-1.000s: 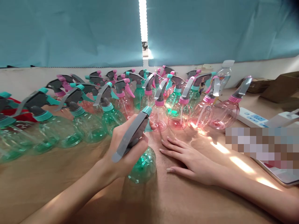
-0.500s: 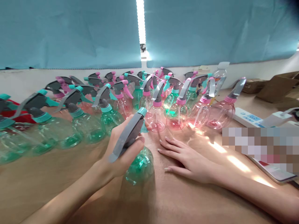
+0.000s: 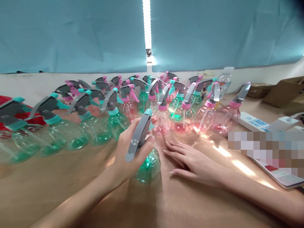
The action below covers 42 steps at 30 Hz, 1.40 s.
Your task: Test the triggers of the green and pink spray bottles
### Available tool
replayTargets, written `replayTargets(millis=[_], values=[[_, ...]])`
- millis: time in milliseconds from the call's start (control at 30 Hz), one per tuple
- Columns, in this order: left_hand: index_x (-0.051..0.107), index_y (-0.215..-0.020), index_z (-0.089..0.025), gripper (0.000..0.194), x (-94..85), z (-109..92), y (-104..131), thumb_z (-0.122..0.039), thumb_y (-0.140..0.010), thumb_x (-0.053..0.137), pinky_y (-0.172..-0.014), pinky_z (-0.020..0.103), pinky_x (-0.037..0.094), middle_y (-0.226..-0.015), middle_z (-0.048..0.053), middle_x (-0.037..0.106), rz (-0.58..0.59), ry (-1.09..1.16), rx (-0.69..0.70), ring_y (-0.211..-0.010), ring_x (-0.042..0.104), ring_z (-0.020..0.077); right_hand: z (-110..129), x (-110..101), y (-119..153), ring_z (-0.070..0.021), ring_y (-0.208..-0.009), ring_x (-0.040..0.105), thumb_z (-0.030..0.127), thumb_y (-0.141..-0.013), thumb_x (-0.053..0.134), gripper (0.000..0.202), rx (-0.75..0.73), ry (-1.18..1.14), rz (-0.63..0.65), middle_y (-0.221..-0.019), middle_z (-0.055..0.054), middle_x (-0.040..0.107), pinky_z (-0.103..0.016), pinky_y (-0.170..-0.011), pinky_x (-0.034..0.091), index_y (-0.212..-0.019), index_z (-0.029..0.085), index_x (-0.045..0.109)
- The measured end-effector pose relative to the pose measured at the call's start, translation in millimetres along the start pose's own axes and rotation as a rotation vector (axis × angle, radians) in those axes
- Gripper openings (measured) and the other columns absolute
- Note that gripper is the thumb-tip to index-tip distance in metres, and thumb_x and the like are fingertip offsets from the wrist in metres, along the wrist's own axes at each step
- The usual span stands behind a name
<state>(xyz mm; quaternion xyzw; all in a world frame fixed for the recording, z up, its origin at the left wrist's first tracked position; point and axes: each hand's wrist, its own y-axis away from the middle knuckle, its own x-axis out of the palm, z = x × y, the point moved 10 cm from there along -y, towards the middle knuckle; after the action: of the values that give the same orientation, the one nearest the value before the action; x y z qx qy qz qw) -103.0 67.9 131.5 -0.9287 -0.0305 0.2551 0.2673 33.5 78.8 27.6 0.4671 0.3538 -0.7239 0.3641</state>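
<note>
Left hand (image 3: 129, 148) clamps green spray bottle (image 3: 150, 169); right hand (image 3: 193, 162) lies spread on bench (image 3: 47, 183); label (image 3: 222, 86) on back-edge clear bottle (image 3: 226, 77) illegible.

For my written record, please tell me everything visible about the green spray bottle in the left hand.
The green spray bottle has a rounded, see-through body, seemingly plastic, and a grey spray head with a teal tip pointing away from the camera. The left hand wraps around the head, hiding the neck. It looks roughly upright, nearer than the other bottles, on or just above the table.
</note>
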Motion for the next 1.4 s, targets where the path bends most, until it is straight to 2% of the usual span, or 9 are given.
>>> replayTargets(millis=[167, 300, 467, 633, 767, 867, 1033, 1200, 1400], values=[[0.054, -0.112, -0.025, 0.023, -1.6, 3, 0, -0.021, -0.089, 0.053, -0.066, 0.026, 0.046, -0.083, -0.004, 0.057, -0.045, -0.023, -0.008, -0.069, 0.056, 0.0128, 15, -16, 0, -0.0273, -0.129, 0.055, 0.048, -0.099, 0.049, 0.056, 0.034, -0.033, -0.067, -0.143, -0.014, 0.056, -0.043, -0.106, 0.048, -0.142, 0.013, 0.05], [0.055, -0.101, -0.023, 0.014, -1.8, 2, -1, -0.021, -0.087, 0.055, -0.063, 0.026, 0.044, -0.078, -0.004, 0.054, -0.07, -0.013, -0.014, -0.068, 0.056, 0.0133, 31, -37, -4, -0.0255, -0.115, 0.065, 0.044, -0.098, 0.054, 0.051, 0.069, -0.048, -0.141, -0.132, -0.013, 0.065, -0.039, -0.094, 0.056, -0.138, 0.012, 0.052], [0.057, -0.107, -0.022, 0.018, 1.1, 0, -3, -0.023, -0.09, 0.055, -0.065, 0.028, 0.044, -0.08, -0.004, 0.053, -0.025, -0.007, -0.019, -0.071, 0.056, 0.0132, 52, -62, -16, -0.0291, -0.112, 0.067, 0.041, -0.093, 0.063, 0.056, 0.069, -0.011, -0.245, -0.125, -0.018, 0.068, -0.042, -0.089, 0.059, -0.136, 0.009, 0.049], [0.055, -0.106, -0.022, 0.017, -1.1, 5, -4, -0.029, -0.091, 0.058, -0.07, 0.03, 0.044, -0.084, -0.003, 0.056, 0.009, -0.005, -0.03, -0.075, 0.055, 0.0141, 61, -58, -34, -0.0334, -0.118, 0.061, 0.044, -0.083, 0.074, 0.059, 0.063, -0.09, -0.339, -0.128, -0.019, 0.064, -0.049, -0.094, 0.055, -0.128, 0.013, 0.051], [0.054, -0.114, -0.019, 0.03, -1.9, 3, -4, -0.035, -0.09, 0.06, -0.083, 0.036, 0.048, -0.1, 0.004, 0.062, 0.034, -0.017, -0.043, -0.091, 0.061, 0.0197, 64, -48, -45, -0.0334, -0.115, 0.061, 0.049, -0.082, 0.073, 0.057, 0.073, -0.164, -0.384, -0.123, -0.016, 0.064, -0.05, -0.091, 0.055, -0.124, 0.018, 0.051], [0.051, -0.121, -0.018, 0.042, -4.2, 4, -2, -0.037, -0.087, 0.064, -0.092, 0.04, 0.048, -0.113, 0.008, 0.062, 0.056, -0.043, -0.069, -0.103, 0.061, 0.0234, 63, -45, -52, -0.0319, -0.109, 0.063, 0.049, -0.084, 0.072, 0.052, 0.112, -0.183, -0.401, -0.115, -0.013, 0.065, -0.049, -0.088, 0.054, -0.123, 0.02, 0.051], [0.044, -0.131, -0.022, 0.057, -25.2, 23, 20, -0.045, -0.085, 0.067, -0.103, 0.047, 0.046, -0.133, 0.011, 0.054, 0.055, -0.077, -0.124, -0.119, 0.055, 0.0273, 58, -49, -69, -0.0327, -0.116, 0.056, 0.042, -0.087, 0.068, 0.05, 0.145, -0.135, -0.378, -0.124, -0.014, 0.059, -0.052, -0.094, 0.049, -0.128, 0.022, 0.05], [0.046, -0.128, -0.023, 0.041, -57.4, 63, 62, -0.043, -0.093, 0.055, -0.098, 0.052, 0.052, -0.136, 0.013, 0.051, 0.017, -0.159, -0.313, -0.123, 0.054, 0.0293, 36, -57, -94, -0.034, -0.117, 0.054, 0.049, -0.081, 0.073, 0.059, 0.22, -0.06, -0.347, -0.123, -0.015, 0.059, -0.051, -0.097, 0.046, -0.127, 0.019, 0.052], [0.052, -0.117, -0.024, 0.023, -58.4, 87, 91, -0.027, -0.095, 0.05, -0.092, 0.043, 0.06, -0.133, 0.011, 0.049, 0.081, -0.109, -0.292, -0.12, 0.06, 0.0263, 3, -60, -121, -0.0327, -0.104, 0.059, 0.044, -0.076, 0.075, 0.045, 0.374, -0.039, -0.341, -0.109, -0.013, 0.064, -0.048, -0.085, 0.049, -0.108, 0.017, 0.058]])
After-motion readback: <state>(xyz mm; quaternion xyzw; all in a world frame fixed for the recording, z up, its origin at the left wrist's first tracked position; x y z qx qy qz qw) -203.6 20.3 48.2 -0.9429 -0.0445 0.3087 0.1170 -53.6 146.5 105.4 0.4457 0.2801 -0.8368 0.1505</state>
